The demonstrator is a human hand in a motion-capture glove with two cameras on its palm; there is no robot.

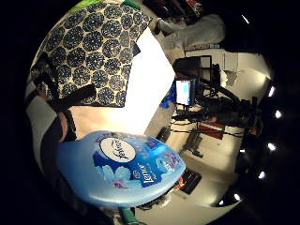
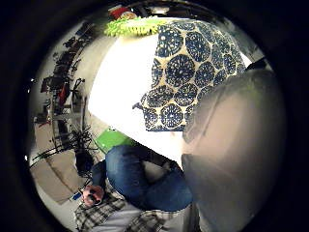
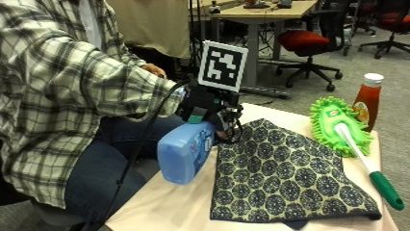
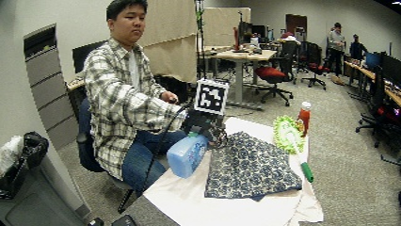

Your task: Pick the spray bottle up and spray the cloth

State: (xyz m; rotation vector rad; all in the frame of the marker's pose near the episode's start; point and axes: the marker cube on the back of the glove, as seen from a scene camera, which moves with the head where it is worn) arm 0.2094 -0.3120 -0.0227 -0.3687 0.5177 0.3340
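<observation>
Blue spray bottle (image 3: 185,153) hangs in the gloved right hand (image 3: 206,107), fingers curled on its neck, beside the patterned cloth (image 3: 282,173); only the little-finger view reads its label; its nozzle seems hidden.

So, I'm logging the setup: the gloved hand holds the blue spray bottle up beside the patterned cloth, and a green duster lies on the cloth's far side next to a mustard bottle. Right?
Nearly. In the outside view the bottle beside the green duster is a red ketchup bottle, not mustard. The right hand does hold the blue spray bottle up beside the patterned cloth.
</observation>
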